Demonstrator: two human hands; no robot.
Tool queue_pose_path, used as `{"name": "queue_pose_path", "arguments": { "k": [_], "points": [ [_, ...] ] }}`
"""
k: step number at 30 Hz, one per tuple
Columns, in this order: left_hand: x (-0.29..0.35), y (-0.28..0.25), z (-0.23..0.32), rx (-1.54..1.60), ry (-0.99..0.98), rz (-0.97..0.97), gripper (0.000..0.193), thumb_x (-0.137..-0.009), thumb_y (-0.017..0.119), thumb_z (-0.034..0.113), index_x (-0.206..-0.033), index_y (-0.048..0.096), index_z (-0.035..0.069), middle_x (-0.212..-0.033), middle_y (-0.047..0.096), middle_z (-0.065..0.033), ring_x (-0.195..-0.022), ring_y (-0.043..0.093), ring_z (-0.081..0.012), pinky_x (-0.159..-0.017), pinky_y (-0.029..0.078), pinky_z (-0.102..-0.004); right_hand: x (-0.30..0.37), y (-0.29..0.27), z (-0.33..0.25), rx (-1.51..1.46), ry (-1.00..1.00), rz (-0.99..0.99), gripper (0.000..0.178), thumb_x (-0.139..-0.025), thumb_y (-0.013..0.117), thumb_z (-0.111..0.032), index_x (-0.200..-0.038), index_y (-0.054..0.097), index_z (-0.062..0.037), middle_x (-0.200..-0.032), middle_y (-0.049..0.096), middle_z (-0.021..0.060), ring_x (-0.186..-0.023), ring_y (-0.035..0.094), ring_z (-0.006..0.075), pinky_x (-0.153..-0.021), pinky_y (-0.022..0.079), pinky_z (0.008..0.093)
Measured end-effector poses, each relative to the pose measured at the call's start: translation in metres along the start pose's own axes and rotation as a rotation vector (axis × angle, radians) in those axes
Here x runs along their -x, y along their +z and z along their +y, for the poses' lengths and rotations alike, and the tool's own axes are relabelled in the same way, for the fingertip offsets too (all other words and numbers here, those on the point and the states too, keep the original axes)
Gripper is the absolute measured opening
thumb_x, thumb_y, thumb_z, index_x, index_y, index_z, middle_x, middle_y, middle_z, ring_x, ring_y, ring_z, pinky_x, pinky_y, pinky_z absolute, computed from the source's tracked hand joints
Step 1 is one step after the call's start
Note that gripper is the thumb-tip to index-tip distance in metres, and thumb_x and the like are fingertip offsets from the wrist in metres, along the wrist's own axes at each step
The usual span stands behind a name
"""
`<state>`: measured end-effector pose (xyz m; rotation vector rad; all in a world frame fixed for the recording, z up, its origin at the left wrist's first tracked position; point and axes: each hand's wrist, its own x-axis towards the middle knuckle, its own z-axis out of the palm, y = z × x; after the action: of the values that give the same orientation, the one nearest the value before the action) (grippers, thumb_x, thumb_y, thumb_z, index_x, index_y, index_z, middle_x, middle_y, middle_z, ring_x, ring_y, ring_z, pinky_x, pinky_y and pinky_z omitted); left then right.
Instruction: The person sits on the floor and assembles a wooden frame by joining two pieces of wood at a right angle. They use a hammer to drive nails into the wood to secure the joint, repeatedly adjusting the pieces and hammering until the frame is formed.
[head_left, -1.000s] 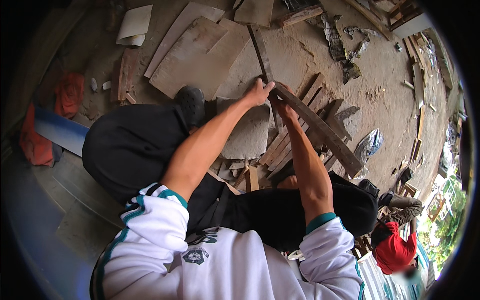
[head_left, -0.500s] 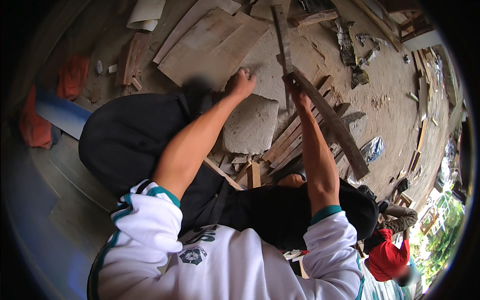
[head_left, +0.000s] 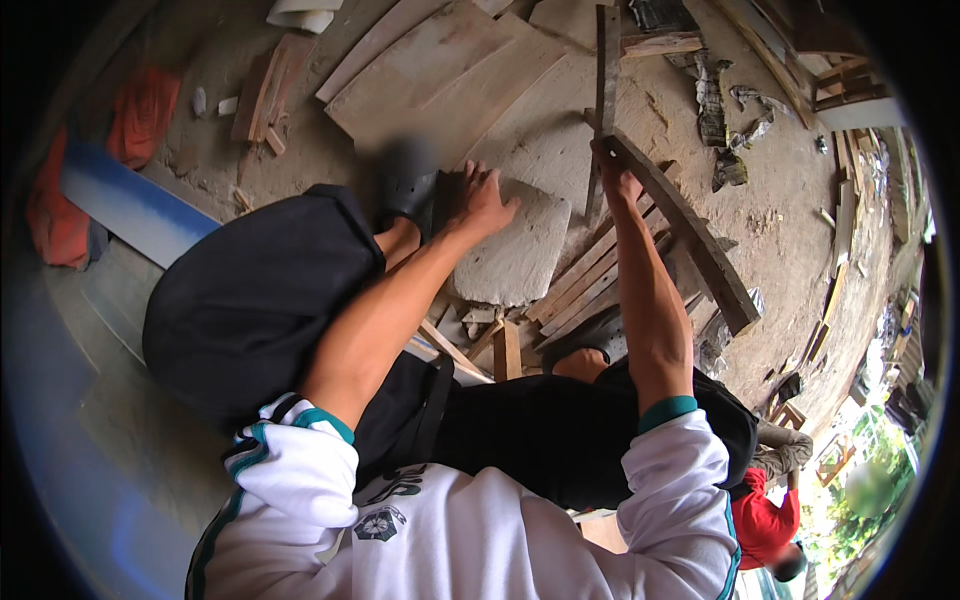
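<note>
My right hand point(head_left: 620, 182) is closed around narrow wooden strips where they meet. One wooden strip point(head_left: 607, 75) points away from me. Another, a darker wooden strip point(head_left: 690, 238), slants back to the right past my forearm; whether they are fastened together I cannot tell. My left hand point(head_left: 485, 203) is at the upper left part of a rough grey concrete block point(head_left: 515, 255), fingers apart and holding nothing. Whether it rests on the block is unclear.
Flat boards point(head_left: 430, 70) lie ahead on the dusty floor. Several wooden strips point(head_left: 590, 270) lie right of the block, beside my foot. A blue-and-white panel point(head_left: 130, 205) and orange cloth point(head_left: 145, 115) are at left. A person in red point(head_left: 765, 525) is at lower right.
My left hand has come back toward me over the block, and its curled fingers have spread. The strips in my right hand have shifted slightly right, the far one now standing straighter in view.
</note>
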<state>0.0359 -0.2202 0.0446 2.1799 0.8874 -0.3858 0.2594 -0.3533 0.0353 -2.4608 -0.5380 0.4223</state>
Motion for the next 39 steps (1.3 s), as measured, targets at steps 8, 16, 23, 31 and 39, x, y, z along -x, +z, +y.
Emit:
{"name": "queue_pose_path", "arguments": {
  "k": [8,16,23,31,39],
  "points": [
    [-0.064,-0.016,0.080,0.622,0.064,0.138,0.067,-0.084,0.072,0.035,-0.135,0.047,-0.001,-0.131,0.057,-0.0198,-0.115,0.058,-0.0385,-0.099,0.045,-0.0419,0.001,-0.003,-0.016,-0.262,-0.092,0.019,0.027,-0.080,0.070,-0.032,-0.096,0.069,-0.0103,-0.098,0.066,0.0108,-0.090,0.064,0.0294,-0.080,0.048,0.0406],
    [-0.050,-0.019,0.153,0.067,0.808,0.236,0.077,-0.073,0.068,0.015,-0.143,0.036,0.007,-0.148,0.037,-0.0216,-0.138,0.035,-0.0387,-0.113,0.032,-0.0448,-0.007,0.023,0.035,-0.245,-0.486,0.407,0.039,-0.074,0.075,-0.024,-0.108,0.067,-0.0063,-0.100,0.068,0.0150,-0.090,0.065,0.0338,-0.078,0.052,0.0398],
    [-0.033,-0.025,0.169,-0.001,0.683,0.124,0.084,-0.072,0.078,0.028,-0.141,0.038,0.004,-0.144,0.043,-0.0203,-0.130,0.046,-0.0370,-0.105,0.043,-0.0433,0.015,-0.013,-0.013,-0.551,-0.130,0.266,0.035,-0.079,0.066,-0.023,-0.108,0.065,-0.0039,-0.095,0.065,0.0197,-0.089,0.064,0.0376,-0.078,0.051,0.0414],
    [-0.040,-0.032,0.171,-0.040,0.746,0.134,0.078,-0.073,0.079,0.031,-0.135,0.044,0.002,-0.135,0.052,-0.0213,-0.122,0.053,-0.0379,-0.101,0.045,-0.0440,0.009,0.001,-0.004,-0.569,-0.134,0.323,0.040,-0.082,0.060,-0.027,-0.114,0.064,-0.0030,-0.107,0.066,0.0208,-0.099,0.064,0.0395,-0.084,0.051,0.0422],
    [-0.039,-0.032,0.171,0.048,0.755,0.124,0.075,-0.078,0.075,0.039,-0.136,0.045,0.001,-0.136,0.051,-0.0224,-0.122,0.053,-0.0374,-0.102,0.045,-0.0445,-0.001,0.018,0.018,-0.463,-0.335,0.385,0.038,-0.082,0.063,-0.022,-0.115,0.063,-0.0021,-0.106,0.067,0.0196,-0.095,0.065,0.0377,-0.083,0.051,0.0419]
  ]
}}
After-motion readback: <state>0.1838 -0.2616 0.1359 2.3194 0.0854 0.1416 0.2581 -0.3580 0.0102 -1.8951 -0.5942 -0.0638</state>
